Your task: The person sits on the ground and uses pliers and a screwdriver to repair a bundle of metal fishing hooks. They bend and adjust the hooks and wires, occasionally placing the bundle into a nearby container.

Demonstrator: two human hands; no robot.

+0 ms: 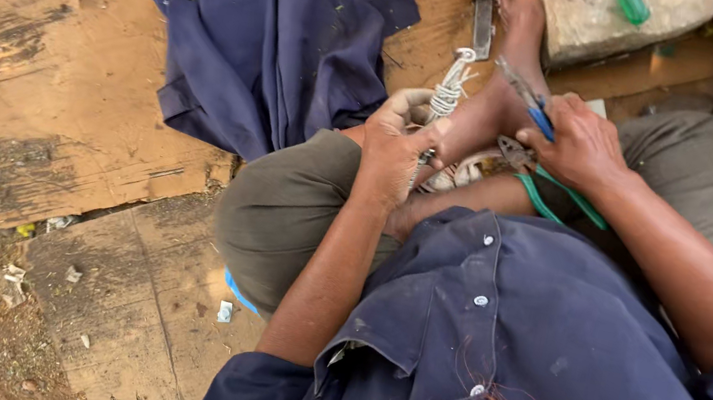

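Sitting on flattened cardboard (55, 79), you have both hands at work above one bare foot (506, 70). Your left hand (396, 144) is curled tight round one bundle of pale wound cord (447, 89), which stands upright just left of the foot, near the middle of the scene. Your right hand (581, 147) is clenched on one blue-handled tool (530, 102), its metal tip slanting up to the left over the ankle. One pair of green-handled pliers (544, 189) lies just below that hand. Both forearms reach away from your chest, elbows bent. One dark blue garment (279, 30) lies crumpled at far left.
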